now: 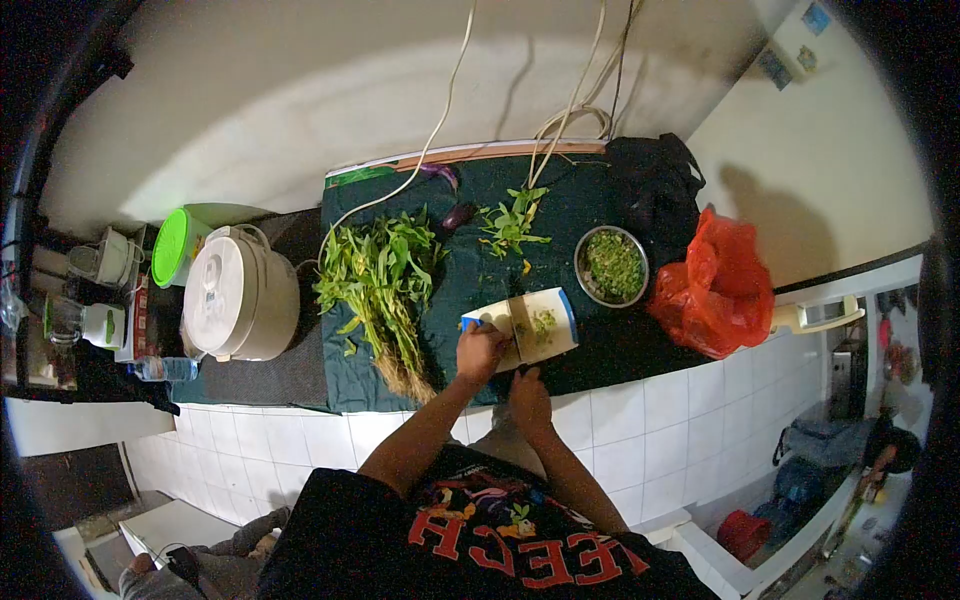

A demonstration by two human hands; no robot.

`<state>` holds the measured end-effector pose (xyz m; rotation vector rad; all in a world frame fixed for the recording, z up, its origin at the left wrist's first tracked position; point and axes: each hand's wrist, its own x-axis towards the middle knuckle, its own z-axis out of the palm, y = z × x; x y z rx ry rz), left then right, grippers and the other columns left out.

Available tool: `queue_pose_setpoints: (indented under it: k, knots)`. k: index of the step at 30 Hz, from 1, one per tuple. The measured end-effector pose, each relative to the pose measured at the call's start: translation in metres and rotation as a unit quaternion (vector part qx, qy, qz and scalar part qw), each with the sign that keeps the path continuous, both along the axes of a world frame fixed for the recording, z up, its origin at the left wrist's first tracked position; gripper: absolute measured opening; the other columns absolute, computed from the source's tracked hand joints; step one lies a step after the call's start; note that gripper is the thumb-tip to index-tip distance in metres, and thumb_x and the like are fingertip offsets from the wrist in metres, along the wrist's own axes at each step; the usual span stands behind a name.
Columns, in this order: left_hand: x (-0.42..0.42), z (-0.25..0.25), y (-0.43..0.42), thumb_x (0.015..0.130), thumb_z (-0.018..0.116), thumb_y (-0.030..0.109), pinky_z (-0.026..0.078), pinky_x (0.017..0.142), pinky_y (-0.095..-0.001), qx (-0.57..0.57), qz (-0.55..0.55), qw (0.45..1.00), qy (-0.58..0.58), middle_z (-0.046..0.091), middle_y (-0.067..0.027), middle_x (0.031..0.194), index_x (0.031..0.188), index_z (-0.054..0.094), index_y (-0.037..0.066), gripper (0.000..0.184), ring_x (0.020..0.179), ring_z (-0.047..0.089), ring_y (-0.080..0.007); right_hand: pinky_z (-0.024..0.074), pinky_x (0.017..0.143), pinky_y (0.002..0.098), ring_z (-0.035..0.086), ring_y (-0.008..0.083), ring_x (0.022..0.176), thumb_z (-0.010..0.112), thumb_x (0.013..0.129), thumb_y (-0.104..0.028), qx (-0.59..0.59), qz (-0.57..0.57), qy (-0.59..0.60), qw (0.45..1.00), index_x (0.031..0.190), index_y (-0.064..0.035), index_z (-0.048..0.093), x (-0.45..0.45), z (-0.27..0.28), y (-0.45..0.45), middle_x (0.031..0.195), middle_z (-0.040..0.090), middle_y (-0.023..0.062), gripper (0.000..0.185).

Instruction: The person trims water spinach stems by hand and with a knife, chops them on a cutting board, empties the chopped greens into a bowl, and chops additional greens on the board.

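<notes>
A white cutting board (pixel 552 312) with blue edges lies near the front edge of the green-covered table, with chopped green pieces (pixel 543 325) on it. My left hand (pixel 482 350) is closed over the board's left side; what its fingers hold is hidden. Just right of it, my right hand (pixel 529 395) is closed around the dark handle of a knife (pixel 520 368), at the board's front edge. The blade is hard to make out. A metal bowl (pixel 612 265) of chopped greens stands behind the board to the right.
Leafy stems with roots (pixel 385 300) lie left, loose leaves (pixel 515 222) and eggplants (pixel 457 216) behind. A red plastic bag (pixel 715 290) sits right. Farther left are a rice cooker (pixel 240 292), green-lidded container (pixel 175 247) and bottle (pixel 165 369). A person in grey (pixel 215 562) is lower left.
</notes>
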<state>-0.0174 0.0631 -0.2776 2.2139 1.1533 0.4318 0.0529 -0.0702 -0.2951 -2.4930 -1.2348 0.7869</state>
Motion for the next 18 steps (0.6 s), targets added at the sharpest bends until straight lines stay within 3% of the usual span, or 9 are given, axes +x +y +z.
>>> queue_pose_setpoints:
  k: [1,5,11,12,14,18]
  knots:
    - [0.0,0.0,0.001,0.076,0.068,0.021,0.047,0.08,-0.0418,-0.037,0.018,0.999,-0.034,0.067,-0.0072,0.084,0.084,0.074,0.014,0.013,0.085,0.057,-0.0308,0.0547,0.066,0.0517,0.066,0.0445,0.078,0.044,0.099,-0.031,0.011,-0.016,0.01,1.0,0.102,0.0055,0.048,0.002,0.01,0.005,0.085,0.065,0.0297,0.037]
    - [0.0,-0.018,0.006,0.076,0.069,0.02,0.047,0.082,-0.0418,-0.013,-0.011,1.0,0.007,0.069,-0.0081,0.089,0.088,0.075,0.014,0.015,0.089,0.058,-0.0323,0.0545,0.069,0.0536,0.065,0.047,0.081,0.044,0.099,-0.034,0.003,-0.035,0.024,0.999,0.104,0.0036,0.048,0.011,0.041,0.025,0.087,0.065,0.0311,0.038]
    - [-0.002,-0.028,0.006,0.076,0.069,0.02,0.046,0.085,-0.0419,-0.085,-0.008,0.996,0.003,0.069,-0.0092,0.092,0.089,0.075,0.013,0.016,0.091,0.058,-0.0322,0.0557,0.068,0.0508,0.066,0.0453,0.081,0.043,0.1,-0.033,-0.011,-0.052,0.032,0.998,0.106,0.0039,0.048,-0.004,0.023,0.006,0.086,0.065,0.0307,0.038]
    - [-0.003,-0.025,0.005,0.076,0.069,0.02,0.046,0.085,-0.0419,-0.066,-0.011,0.998,-0.002,0.069,-0.0087,0.091,0.089,0.075,0.013,0.016,0.09,0.058,-0.0317,0.0557,0.069,0.0505,0.066,0.045,0.082,0.043,0.1,-0.033,-0.007,-0.049,0.025,0.998,0.106,0.004,0.048,-0.007,0.011,0.001,0.086,0.065,0.0306,0.038]
    - [-0.003,-0.024,0.005,0.077,0.069,0.02,0.046,0.085,-0.0419,-0.045,-0.015,0.999,-0.008,0.069,-0.0082,0.09,0.089,0.075,0.013,0.015,0.089,0.058,-0.0312,0.0555,0.07,0.0508,0.066,0.045,0.084,0.044,0.099,-0.034,0.045,0.086,-0.084,0.992,0.106,0.0045,0.048,-0.001,-0.019,-0.003,0.085,0.065,0.0308,0.039]
    - [-0.009,-0.036,0.004,0.079,0.067,0.02,0.047,0.081,-0.0414,0.066,-0.077,0.995,-0.008,0.065,-0.007,0.09,0.089,0.073,0.011,0.015,0.088,0.057,-0.0303,0.0549,0.071,0.0518,0.066,0.0449,0.085,0.045,0.099,-0.032,-0.016,-0.02,0.031,0.999,0.105,0.0049,0.048,0.006,0.049,0.025,0.085,0.065,0.0299,0.038]
